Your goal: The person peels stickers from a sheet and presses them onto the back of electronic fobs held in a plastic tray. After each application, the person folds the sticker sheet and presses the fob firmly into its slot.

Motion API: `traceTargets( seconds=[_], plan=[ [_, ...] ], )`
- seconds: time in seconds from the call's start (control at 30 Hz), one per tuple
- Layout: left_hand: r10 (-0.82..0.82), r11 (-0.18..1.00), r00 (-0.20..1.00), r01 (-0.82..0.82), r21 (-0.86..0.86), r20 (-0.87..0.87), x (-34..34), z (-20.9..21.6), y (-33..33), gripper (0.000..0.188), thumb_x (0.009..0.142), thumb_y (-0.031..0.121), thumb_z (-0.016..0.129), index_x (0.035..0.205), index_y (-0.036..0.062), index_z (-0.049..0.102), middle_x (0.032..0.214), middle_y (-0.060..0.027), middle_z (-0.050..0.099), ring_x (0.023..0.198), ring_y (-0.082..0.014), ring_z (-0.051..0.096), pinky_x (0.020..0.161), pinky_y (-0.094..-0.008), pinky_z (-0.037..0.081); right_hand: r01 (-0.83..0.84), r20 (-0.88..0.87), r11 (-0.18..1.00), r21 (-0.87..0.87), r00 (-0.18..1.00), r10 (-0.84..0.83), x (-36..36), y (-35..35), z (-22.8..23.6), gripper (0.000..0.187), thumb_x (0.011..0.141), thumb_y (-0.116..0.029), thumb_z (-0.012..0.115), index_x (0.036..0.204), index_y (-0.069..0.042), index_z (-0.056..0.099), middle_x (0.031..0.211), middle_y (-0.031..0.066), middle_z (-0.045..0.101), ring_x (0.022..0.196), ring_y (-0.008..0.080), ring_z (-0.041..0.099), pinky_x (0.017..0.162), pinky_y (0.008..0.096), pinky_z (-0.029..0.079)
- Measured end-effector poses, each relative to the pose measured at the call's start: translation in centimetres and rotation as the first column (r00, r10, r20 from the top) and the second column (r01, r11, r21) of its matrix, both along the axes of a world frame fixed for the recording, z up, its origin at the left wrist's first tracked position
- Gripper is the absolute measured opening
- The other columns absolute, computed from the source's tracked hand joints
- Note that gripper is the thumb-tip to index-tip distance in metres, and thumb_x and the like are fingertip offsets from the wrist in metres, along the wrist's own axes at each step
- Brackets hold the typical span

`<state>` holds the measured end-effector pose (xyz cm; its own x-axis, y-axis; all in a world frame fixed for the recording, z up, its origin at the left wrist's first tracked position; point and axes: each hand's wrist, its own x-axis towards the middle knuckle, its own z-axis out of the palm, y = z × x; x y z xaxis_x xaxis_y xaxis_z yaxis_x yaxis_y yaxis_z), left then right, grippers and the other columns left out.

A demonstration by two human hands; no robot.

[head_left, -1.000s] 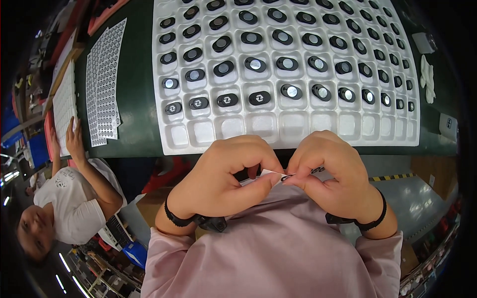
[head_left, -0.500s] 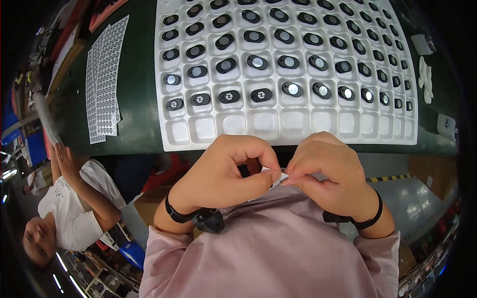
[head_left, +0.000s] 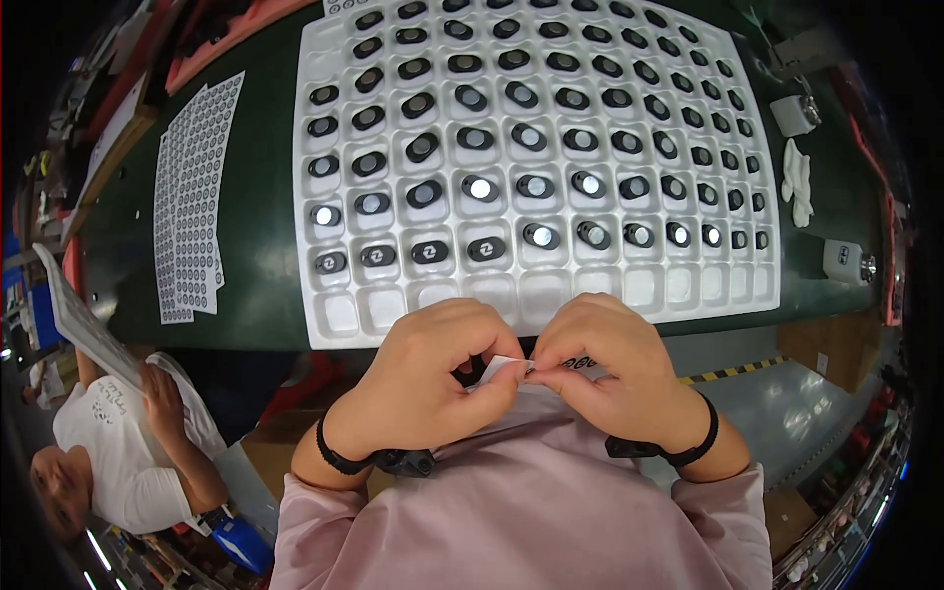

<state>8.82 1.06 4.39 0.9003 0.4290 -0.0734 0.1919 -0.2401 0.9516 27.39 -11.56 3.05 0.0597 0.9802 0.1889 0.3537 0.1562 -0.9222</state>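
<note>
The left hand (head_left: 433,369) pinches a piece of thin, smooth white paper (head_left: 499,367) between thumb and bent forefinger. The right hand (head_left: 610,369) is likewise closed on the paper, thumb and forefinger together, with round black printed marks showing behind its fingers. The fingertips of the two hands nearly meet, and the paper is held just off the near edge of the worktop (head_left: 261,246).

Along that edge lies a glossy white moulded plastic tray (head_left: 644,287) with rounded-square pockets. Smooth black oval pieces (head_left: 486,250) sit in its rows, most showing a shiny silvery disc. Flat, overlapping sheets (head_left: 197,206) printed with small circles lie toward the worktop's left edge; a crumpled, soft white glove (head_left: 796,182) lies toward the right edge.
</note>
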Motion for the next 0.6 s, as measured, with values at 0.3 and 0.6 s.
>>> traceTargets(
  seconds=[0.3,0.6],
  plan=[
    [0.05,0.996,0.999,-0.049,-0.076,0.002,0.4,-1.5,0.3,0.007,0.084,0.005,0.073,0.086,0.0023,0.067,0.077,-0.0058,0.062,0.061,-0.0142,0.053,0.053,-0.0278,0.039,0.007,0.015,1.0,-0.014,1.0,-0.006,0.3,-0.1,-1.2,0.017,0.083,-0.005,0.078,0.091,-0.01,0.064,0.093,0.0052,0.068,0.087,0.0276,0.065,0.077,0.0406,0.049],
    [0.243,0.921,0.967,-0.254,-0.294,-0.072,-0.4,-3.2,-0.1,0.009,0.082,0.0,0.071,0.081,0.0017,0.062,0.074,-0.0008,0.057,0.058,-0.0065,0.044,0.052,-0.0237,0.032,-0.032,0.086,0.993,0.114,0.996,0.022,1.2,1.4,-0.9,0.016,0.085,-0.01,0.074,0.094,-0.009,0.061,0.099,0.0072,0.061,0.095,0.0295,0.06,0.085,0.0413,0.046]
  ],
)
